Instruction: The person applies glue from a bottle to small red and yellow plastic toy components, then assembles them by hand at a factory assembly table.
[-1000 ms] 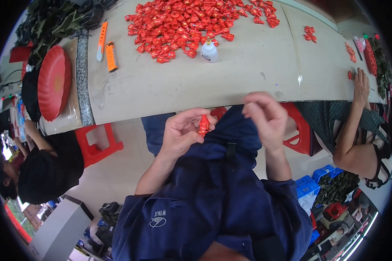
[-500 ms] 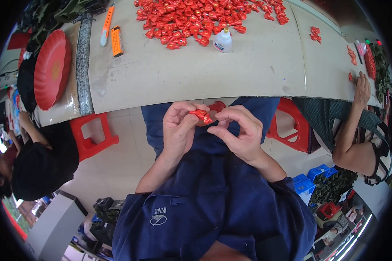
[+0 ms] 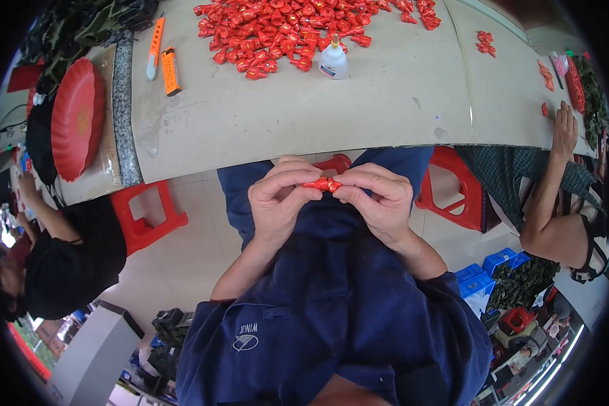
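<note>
Over my lap, just off the table's near edge, both hands meet at a small red candy-shaped piece [image 3: 327, 184] with gold marks. My left hand [image 3: 279, 199] pinches its left end between thumb and fingers. At the opposite end, my right hand [image 3: 379, 203] closes thumb and forefinger on the piece. The fingertips cover parts of it. On the table beyond lies a large heap of similar red pieces [image 3: 277, 34]. A small white squeeze bottle [image 3: 333, 61] with a narrow tip stands upright at the heap's near edge.
An orange utility knife [image 3: 155, 47] and an orange-black slim box [image 3: 171, 71] lie on the table [image 3: 284, 122] at left. Further left is a red scalloped tray [image 3: 78, 118]. People sit at both sides; one person's hand [image 3: 565, 128] rests at right. Red stools [image 3: 149, 216] flank me.
My right hand has moved left and closed on the free end of the red piece. The piece now lies more level between both hands. The view has shifted slightly.
</note>
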`<state>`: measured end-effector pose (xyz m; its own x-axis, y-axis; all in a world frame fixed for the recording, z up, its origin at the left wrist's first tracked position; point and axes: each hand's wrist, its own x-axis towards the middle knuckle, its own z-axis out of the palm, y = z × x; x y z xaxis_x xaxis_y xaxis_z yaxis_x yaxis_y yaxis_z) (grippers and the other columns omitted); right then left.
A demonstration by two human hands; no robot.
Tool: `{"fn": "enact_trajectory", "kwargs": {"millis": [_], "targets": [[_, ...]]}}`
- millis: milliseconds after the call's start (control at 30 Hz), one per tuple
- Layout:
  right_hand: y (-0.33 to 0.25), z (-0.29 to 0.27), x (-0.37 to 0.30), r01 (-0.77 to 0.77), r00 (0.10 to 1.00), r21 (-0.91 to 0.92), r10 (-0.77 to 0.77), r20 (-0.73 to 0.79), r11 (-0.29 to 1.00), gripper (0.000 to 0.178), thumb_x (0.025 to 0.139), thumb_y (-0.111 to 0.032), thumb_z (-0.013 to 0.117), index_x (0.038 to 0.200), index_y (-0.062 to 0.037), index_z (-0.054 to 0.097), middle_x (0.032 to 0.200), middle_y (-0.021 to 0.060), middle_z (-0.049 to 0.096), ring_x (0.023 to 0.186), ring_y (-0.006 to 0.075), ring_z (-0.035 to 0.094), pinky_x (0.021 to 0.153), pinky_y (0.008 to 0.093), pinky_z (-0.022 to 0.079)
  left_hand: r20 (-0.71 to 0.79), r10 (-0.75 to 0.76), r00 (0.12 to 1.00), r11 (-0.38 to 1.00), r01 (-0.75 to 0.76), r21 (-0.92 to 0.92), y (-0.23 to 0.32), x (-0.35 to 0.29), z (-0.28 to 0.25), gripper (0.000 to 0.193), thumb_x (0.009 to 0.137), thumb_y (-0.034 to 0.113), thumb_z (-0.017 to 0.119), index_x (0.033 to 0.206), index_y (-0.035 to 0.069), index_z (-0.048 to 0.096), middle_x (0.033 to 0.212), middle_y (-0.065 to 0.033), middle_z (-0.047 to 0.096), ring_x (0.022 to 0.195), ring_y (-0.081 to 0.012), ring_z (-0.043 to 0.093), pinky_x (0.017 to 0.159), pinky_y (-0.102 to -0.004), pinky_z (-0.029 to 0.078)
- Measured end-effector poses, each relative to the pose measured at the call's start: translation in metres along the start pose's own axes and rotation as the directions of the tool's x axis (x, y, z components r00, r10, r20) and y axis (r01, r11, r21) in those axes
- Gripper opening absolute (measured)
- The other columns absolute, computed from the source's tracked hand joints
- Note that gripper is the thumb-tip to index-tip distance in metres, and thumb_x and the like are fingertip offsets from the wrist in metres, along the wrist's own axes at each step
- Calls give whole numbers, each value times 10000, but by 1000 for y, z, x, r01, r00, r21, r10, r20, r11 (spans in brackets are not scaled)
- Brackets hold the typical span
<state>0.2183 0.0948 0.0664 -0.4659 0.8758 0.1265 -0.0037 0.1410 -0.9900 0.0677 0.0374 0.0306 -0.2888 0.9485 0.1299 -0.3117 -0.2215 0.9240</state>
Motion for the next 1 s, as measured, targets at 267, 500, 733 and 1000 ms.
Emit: {"fn": "enact_trajectory", "kwargs": {"millis": [267, 500, 733, 1000], "targets": [[0, -3, -4, -86, 996, 109, 84, 19, 990, 117, 738, 24, 635, 852, 11, 656, 738, 92, 630, 566, 92, 567, 481, 185, 441, 0, -27, 1000, 996, 27, 89, 3, -1, 1, 193, 642, -13, 709, 825, 0, 650, 799, -70, 623, 778, -162, 542, 679, -256, 441], [0, 0, -5, -53, 999, 127, 53, 5, 991, 116, 735, 28, 635, 847, 11, 657, 752, 101, 635, 575, 100, 578, 488, 188, 459, 22, 22, 1000, 981, -26, 192, 7, 1, 0, 187, 618, 8, 722, 793, 11, 658, 774, -57, 644, 765, -176, 546, 685, -269, 436], [2, 0, -7, -52, 999, 135, 50, 17, 990, 115, 732, 32, 635, 843, 11, 657, 744, 99, 635, 573, 103, 580, 488, 191, 462, 38, 7, 999, 970, -16, 242, 9, 1, -1, 180, 609, 9, 723, 777, 15, 660, 771, -58, 648, 757, -183, 550, 680, -273, 434], [5, -1, -7, -64, 998, 136, 64, 11, 989, 114, 732, 22, 642, 845, 11, 658, 739, 97, 634, 565, 98, 574, 484, 188, 454, 41, 10, 999, 959, -22, 281, 11, 3, 1, 170, 609, 13, 722, 765, 13, 657, 761, -59, 644, 756, -185, 552, 669, -275, 439]]}}
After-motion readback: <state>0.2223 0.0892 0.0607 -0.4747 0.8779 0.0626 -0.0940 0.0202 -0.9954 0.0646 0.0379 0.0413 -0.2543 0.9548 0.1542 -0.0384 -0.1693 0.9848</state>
